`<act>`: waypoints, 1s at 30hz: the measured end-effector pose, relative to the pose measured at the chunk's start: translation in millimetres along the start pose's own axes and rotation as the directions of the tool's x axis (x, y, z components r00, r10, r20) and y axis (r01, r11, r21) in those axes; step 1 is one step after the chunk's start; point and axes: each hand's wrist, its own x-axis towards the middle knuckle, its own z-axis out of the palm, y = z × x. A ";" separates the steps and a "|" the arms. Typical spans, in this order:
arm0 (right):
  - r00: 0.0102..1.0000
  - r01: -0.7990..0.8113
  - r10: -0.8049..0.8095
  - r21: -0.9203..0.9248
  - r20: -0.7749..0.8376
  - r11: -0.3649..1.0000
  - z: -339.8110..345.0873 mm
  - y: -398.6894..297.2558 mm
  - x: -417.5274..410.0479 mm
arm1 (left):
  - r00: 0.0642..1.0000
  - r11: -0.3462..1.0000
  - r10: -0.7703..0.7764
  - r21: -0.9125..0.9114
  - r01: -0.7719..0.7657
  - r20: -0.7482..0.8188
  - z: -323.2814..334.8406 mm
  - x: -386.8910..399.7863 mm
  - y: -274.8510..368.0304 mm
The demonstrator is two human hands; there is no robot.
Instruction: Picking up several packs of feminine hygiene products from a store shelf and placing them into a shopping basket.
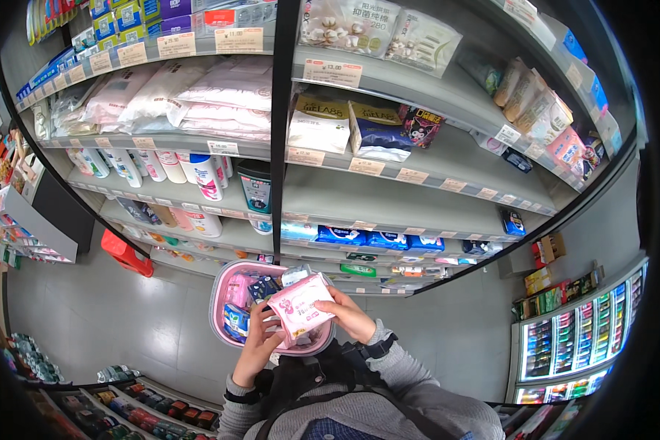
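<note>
A pink and white soft pack (301,308), with printed writing and a pink figure, is held between my two hands over a pink plastic basket (218,308). My right hand (347,312) grips its right side, thumb on top. My left hand (261,342) is at its lower left edge, fingers partly hidden by the pack. Inside the basket lie a pink pack (240,290), a dark blue pack (264,288), a blue and green pack (235,321) and a pale pack (297,274). What lies under the held pack is mostly hidden.
Ahead stands a metal store shelf (418,201) with pads, bottles and price tags. A red plastic stool (125,254) is at its left foot. Lit drink coolers (577,330) are at the right. More shelves (126,410) of packaged goods stand at the lower left.
</note>
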 end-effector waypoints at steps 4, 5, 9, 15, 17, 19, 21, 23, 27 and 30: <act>0.998 0.053 -0.054 -0.078 -0.011 0.995 -9.6 -2.9 -10.8 | 0.997 0.989 0.000 -0.150 0.012 0.081 24.7 13.9 16.0; 0.996 0.088 -0.091 -0.089 -0.022 0.992 -11.2 -3.3 -13.2 | 0.996 0.989 0.001 -0.145 0.012 0.087 30.8 16.3 17.2; 0.991 0.130 -0.132 -0.168 0.003 0.977 -28.3 -2.6 -15.4 | 0.998 0.985 -0.011 -0.173 0.022 0.066 48.7 27.4 24.1; 0.971 0.239 -0.239 0.010 -0.013 0.971 -45.9 -8.0 -26.1 | 1.000 0.999 -0.021 -0.032 0.021 0.004 54.7 38.4 15.8; 0.958 0.280 -0.277 0.034 -0.073 0.959 -48.9 -8.6 -26.7 | 0.994 0.995 -0.065 -0.073 0.071 0.085 47.4 44.7 3.5; 0.939 0.324 -0.321 0.009 -0.121 0.946 -52.5 -10.8 -24.4 | 0.980 0.987 -0.121 -0.083 0.135 0.158 42.3 47.6 -12.9; 0.940 0.314 -0.320 -0.060 -0.120 0.947 -59.9 -7.8 -18.2 | 0.982 0.980 -0.143 -0.124 0.158 0.126 71.8 45.5 11.3; 0.947 0.304 -0.316 -0.152 -0.060 0.941 -64.8 -9.2 -16.8 | 0.976 0.968 -0.148 -0.181 0.176 0.157 89.1 47.0 36.3; 0.958 0.285 -0.285 -0.161 0.023 0.945 -70.6 -21.8 -22.0 | 0.968 0.996 -0.021 -0.076 0.041 0.249 77.4 56.4 19.0; 0.964 0.258 -0.250 -0.090 0.086 0.962 -73.4 -33.5 -26.9 | 0.983 0.993 -0.046 -0.098 0.064 0.178 80.0 55.2 29.1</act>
